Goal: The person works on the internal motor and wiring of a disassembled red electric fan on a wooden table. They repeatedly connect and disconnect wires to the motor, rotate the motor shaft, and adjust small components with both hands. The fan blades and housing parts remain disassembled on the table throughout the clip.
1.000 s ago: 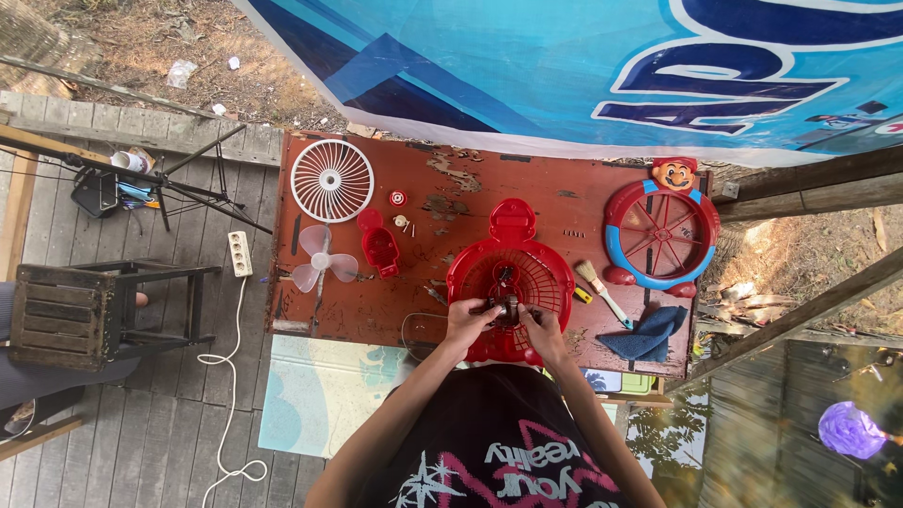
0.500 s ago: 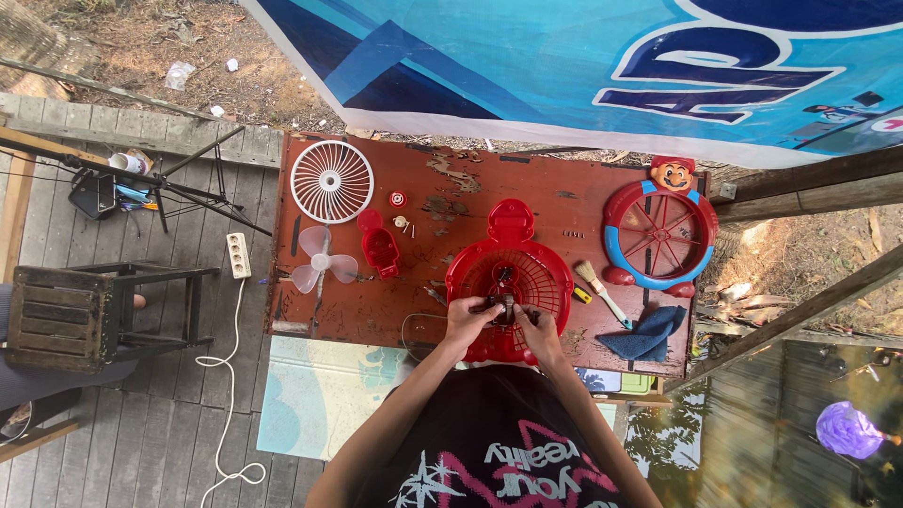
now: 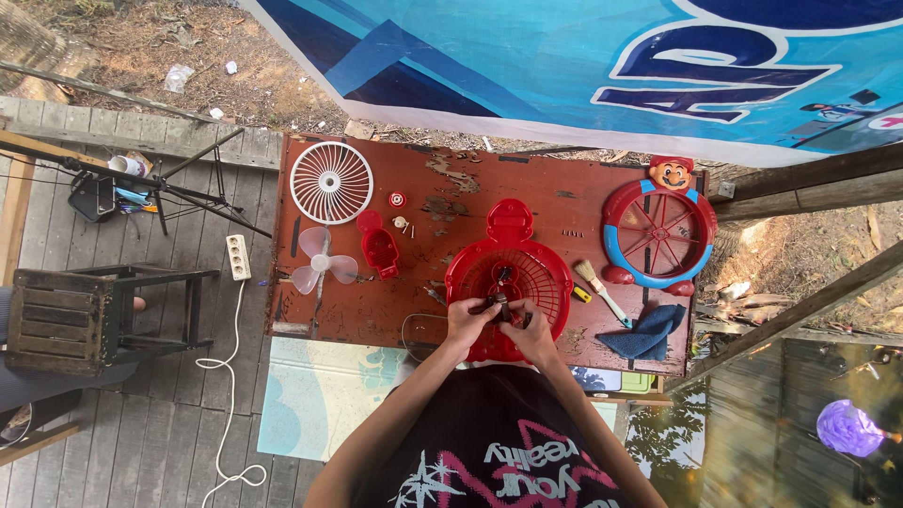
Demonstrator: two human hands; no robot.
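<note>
Across the middle of the frame lies a worn red table (image 3: 583, 202). At its lower centre sits a red fan housing (image 3: 536, 263), long axis running top to bottom. Both hands meet over its lower half: left hand (image 3: 467, 318) and right hand (image 3: 527, 331), equally near, fingers pinched on a small dark part (image 3: 499, 305) between them. A brush (image 3: 596, 285) lies just right, a white grille (image 3: 331, 182) upper left.

A large banner (image 3: 583, 66) hung across the far side of the scene, beyond the red surface (image 3: 564, 202), stretching from the middle to the right edge. It was light blue with a dark blue patch, big dark blue letters outlined in white, and a white lower border.
</note>
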